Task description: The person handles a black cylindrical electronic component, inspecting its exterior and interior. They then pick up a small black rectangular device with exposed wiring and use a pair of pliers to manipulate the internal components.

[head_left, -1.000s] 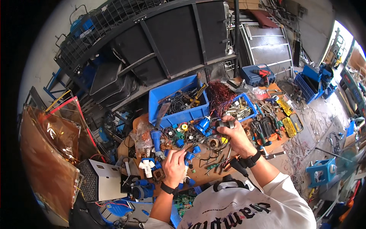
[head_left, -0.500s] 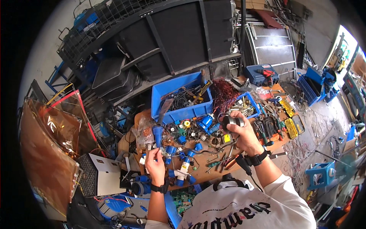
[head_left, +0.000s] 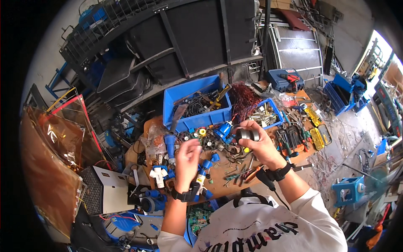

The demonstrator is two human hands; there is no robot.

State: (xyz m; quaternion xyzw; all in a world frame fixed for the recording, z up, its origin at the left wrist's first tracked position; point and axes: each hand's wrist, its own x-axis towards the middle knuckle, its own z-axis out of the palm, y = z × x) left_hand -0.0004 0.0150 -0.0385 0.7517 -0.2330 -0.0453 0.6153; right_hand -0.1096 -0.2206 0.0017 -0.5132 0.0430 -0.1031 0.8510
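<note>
Now, over the cluttered bench (head_left: 235,176) | my right hand (head_left: 261,145) pinches a grey cylindrical part (head_left: 247,134) aloft | my left hand (head_left: 187,157), fingers loosely curled, holds nothing | risk, as I judge: a fingertip grip could slip, losing the part among scattered blue fittings (head_left: 206,164).

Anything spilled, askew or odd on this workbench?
Yes: the bench is strewn with loose blue plugs, screws and hand tools, not sorted. A tangle of reddish wire spills beside the blue bin. The right hand holds a dark cylindrical part; the left hand is raised, seemingly empty.
</note>
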